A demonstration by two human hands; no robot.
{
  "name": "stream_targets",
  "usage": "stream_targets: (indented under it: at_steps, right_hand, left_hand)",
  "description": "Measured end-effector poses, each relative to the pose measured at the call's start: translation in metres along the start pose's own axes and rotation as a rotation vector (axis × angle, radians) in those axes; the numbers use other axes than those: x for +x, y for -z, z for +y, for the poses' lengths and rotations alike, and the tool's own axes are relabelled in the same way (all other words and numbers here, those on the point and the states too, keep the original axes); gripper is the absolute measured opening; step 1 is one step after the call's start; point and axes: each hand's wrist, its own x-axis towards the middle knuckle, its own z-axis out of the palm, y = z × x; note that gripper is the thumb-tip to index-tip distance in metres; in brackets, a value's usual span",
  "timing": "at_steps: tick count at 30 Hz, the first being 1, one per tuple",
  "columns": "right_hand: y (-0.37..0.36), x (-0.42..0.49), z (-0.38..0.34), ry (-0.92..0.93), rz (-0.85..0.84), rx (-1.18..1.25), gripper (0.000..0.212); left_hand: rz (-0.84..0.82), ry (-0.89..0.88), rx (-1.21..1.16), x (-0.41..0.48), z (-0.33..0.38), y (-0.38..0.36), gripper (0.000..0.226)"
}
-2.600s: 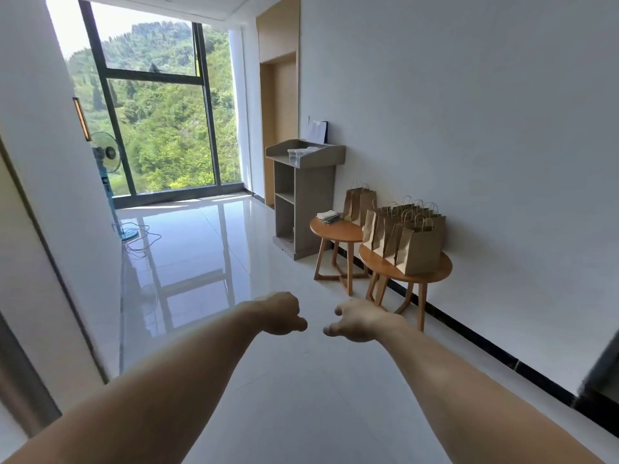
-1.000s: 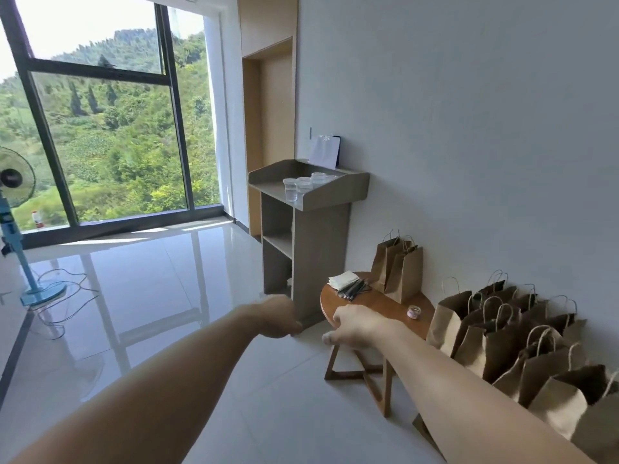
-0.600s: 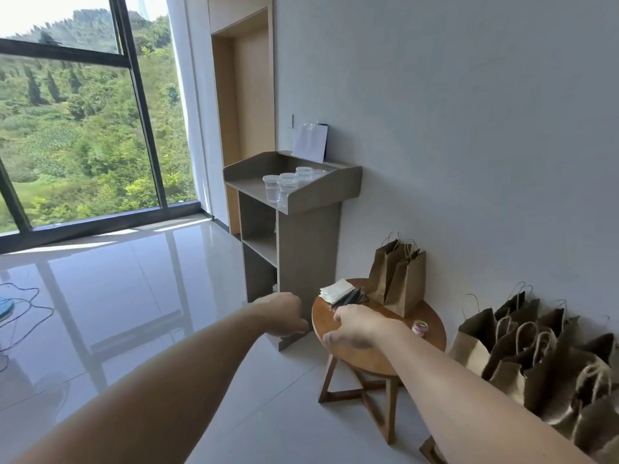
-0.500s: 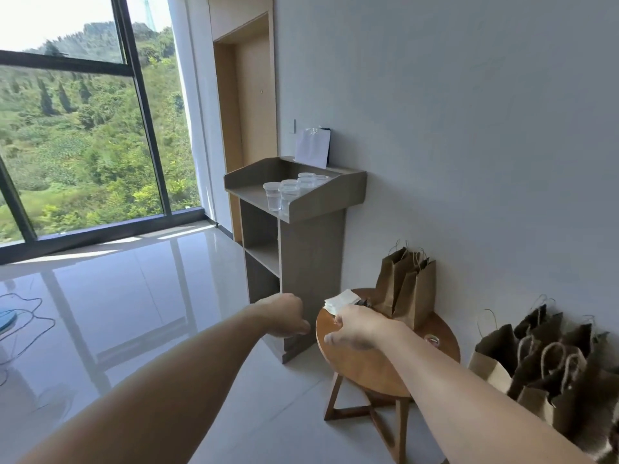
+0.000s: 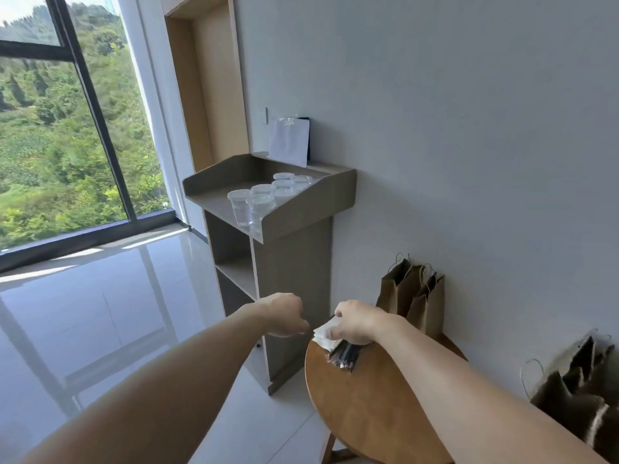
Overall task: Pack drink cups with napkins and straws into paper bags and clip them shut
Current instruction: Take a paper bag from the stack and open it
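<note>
Several clear lidded cups point(image 5: 259, 199) stand on the sloped top of a grey stand point(image 5: 303, 214). On the round wooden table point(image 5: 368, 403) lie a stack of white napkins point(image 5: 322, 334) and a bundle of dark straws point(image 5: 345, 354), with two brown paper bags point(image 5: 413, 296) upright behind them. My right hand point(image 5: 356, 321) is on the napkin stack, fingers curled over its top edge, hiding most of it. My left hand point(image 5: 284, 314) hovers left of the table, loosely curled and holding nothing.
More brown paper bags point(image 5: 576, 390) crowd the lower right edge. A white pouch point(image 5: 289, 142) leans on the wall at the back of the stand. Glossy tiled floor point(image 5: 117, 313) stretches left to a large window point(image 5: 67, 128).
I have walked up to the stand and table. My right hand came down onto the napkins, and the left hand stayed beside it.
</note>
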Motion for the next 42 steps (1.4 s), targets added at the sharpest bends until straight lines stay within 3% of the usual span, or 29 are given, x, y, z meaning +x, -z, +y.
stream_targets:
  at_steps: [4, 11, 17, 22, 28, 35, 42]
  right_hand:
    - [0.011, 0.059, 0.007, -0.09, 0.002, 0.05, 0.059]
    - [0.042, 0.136, 0.026, -0.245, 0.081, 0.16, 0.054]
    - [0.044, 0.163, 0.091, -0.431, 0.062, 0.24, 0.06]
    - [0.043, 0.187, 0.171, -0.549, 0.082, 0.294, 0.062]
    - [0.032, 0.235, 0.268, -0.616, 0.148, 0.355, 0.038]
    - [-0.003, 0.276, 0.347, -0.738, 0.2, 0.344, 0.042]
    - [-0.032, 0.317, 0.365, -0.8, 0.203, 0.457, 0.043]
  left_hand:
    - [-0.014, -0.078, 0.018, 0.076, -0.021, 0.011, 0.047]
    - [-0.037, -0.266, 0.054, 0.195, -0.019, 0.044, 0.053]
    - [-0.1, -0.437, 0.06, 0.271, 0.033, 0.038, 0.058]
    - [-0.165, -0.533, 0.048, 0.327, 0.091, 0.02, 0.047]
    - [-0.241, -0.577, 0.013, 0.396, 0.167, -0.01, 0.04]
    - [-0.323, -0.556, -0.013, 0.459, 0.219, -0.055, 0.038]
    - [-0.39, -0.544, -0.043, 0.494, 0.226, -0.083, 0.029]
